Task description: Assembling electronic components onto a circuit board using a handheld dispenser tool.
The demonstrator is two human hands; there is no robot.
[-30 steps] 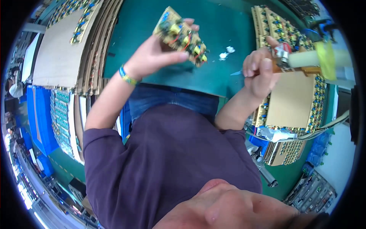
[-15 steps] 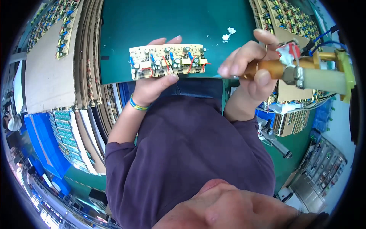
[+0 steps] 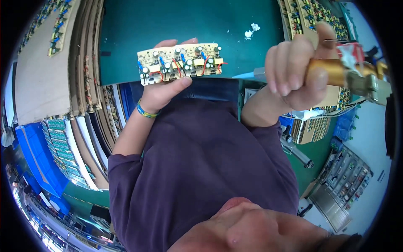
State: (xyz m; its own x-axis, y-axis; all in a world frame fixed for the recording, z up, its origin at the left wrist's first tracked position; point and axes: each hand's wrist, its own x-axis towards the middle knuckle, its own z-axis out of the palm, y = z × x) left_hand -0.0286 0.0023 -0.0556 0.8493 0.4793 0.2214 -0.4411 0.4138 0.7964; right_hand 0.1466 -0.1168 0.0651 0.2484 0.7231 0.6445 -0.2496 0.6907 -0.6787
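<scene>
My left hand (image 3: 166, 93) grips a cream circuit board panel (image 3: 179, 64) from below, the thumb on its near edge and fingertips behind the far edge. Capacitors, blue parts and red and black wires stand on the board. To the right, my right hand (image 3: 296, 67) is closed around a golden, cylindrical glue dispenser (image 3: 329, 72), with a metal clamp at its right end. A blue tapered nozzle (image 3: 247, 75) points left from beside the fingers, toward the board but apart from it. My hand hides how nozzle and cylinder join.
The green work mat (image 3: 189, 21) carries small white blobs (image 3: 252, 30). At left stands a stack of cardboard sheets (image 3: 46, 71) with boards between them. More populated boards (image 3: 312, 17) lie at the far right. A blue bin (image 3: 40, 155) sits lower left.
My right hand has moved right and slightly up with the glue dispenser, and more of the blue nozzle shows. The board in my left hand has shifted slightly left and up.
</scene>
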